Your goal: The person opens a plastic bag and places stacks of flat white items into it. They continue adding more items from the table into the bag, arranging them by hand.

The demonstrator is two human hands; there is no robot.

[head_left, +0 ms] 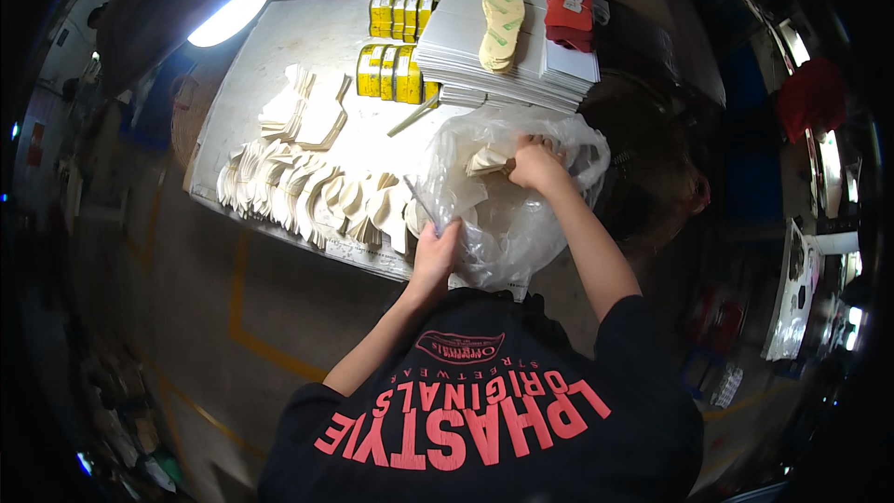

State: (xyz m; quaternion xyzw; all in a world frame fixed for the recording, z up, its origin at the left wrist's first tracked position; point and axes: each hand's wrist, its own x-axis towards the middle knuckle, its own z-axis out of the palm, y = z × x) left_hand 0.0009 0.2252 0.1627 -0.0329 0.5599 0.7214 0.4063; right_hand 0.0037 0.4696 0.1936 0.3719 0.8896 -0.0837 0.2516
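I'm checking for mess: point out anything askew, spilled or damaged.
A thin grey-green strip lies slanted, out of line with the neat yellow-and-black packs. The curved cream pieces lean unevenly along the near edge of the white table. No spill or damage shows.

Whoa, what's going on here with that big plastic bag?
A person has both hands at a clear plastic bag at the table's near edge. The left hand seems to grip its near left side. The right hand reaches into its opening and seems to hold a small stack of cream pieces. Many more curved cream pieces lie in rows to the left. Behind are yellow bundles and a pile of pale sheets.
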